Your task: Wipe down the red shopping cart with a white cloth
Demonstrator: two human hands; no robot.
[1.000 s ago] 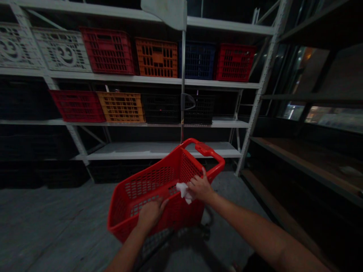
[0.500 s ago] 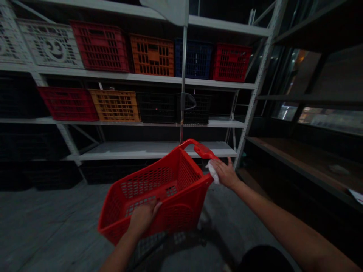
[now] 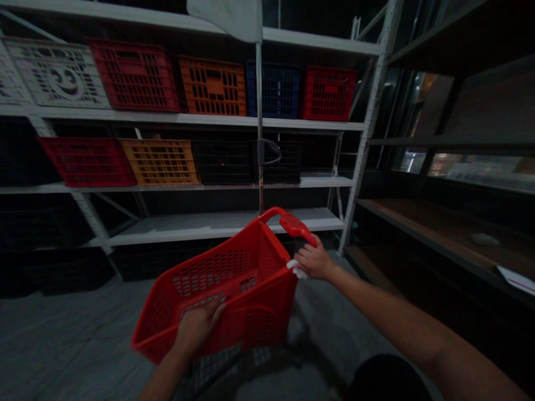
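A red plastic shopping cart [image 3: 263, 312] with a perforated basket stands before me, its handle [image 3: 295, 227] toward the right. My left hand [image 3: 198, 324] is closed over the near side rim, thumb along the top edge and the other fingers inside the basket, partly hidden. At the lower end of the handle, my right hand [image 3: 314, 260] is closed on a crumpled white cloth [image 3: 298, 271], pressed against the red bar. Most of the cloth is hidden under the fingers. A metal pole [image 3: 259, 100] rises from the cart's far side, bearing a pale panel [image 3: 234, 19].
Behind the cart, a white metal rack [image 3: 200, 118] holds colored plastic crates, including an orange one [image 3: 213, 86] and a yellow one [image 3: 161, 162]. Dark wooden shelves [image 3: 418, 220] run along the right. A white sheet [image 3: 516, 278] lies on one shelf. The floor [image 3: 75, 340] is grey concrete.
My right hand has slid slightly down and left at the handle's end, its fingers now wrapped round with the cloth. My left hand stays on the rim. The whole view has shifted a little.
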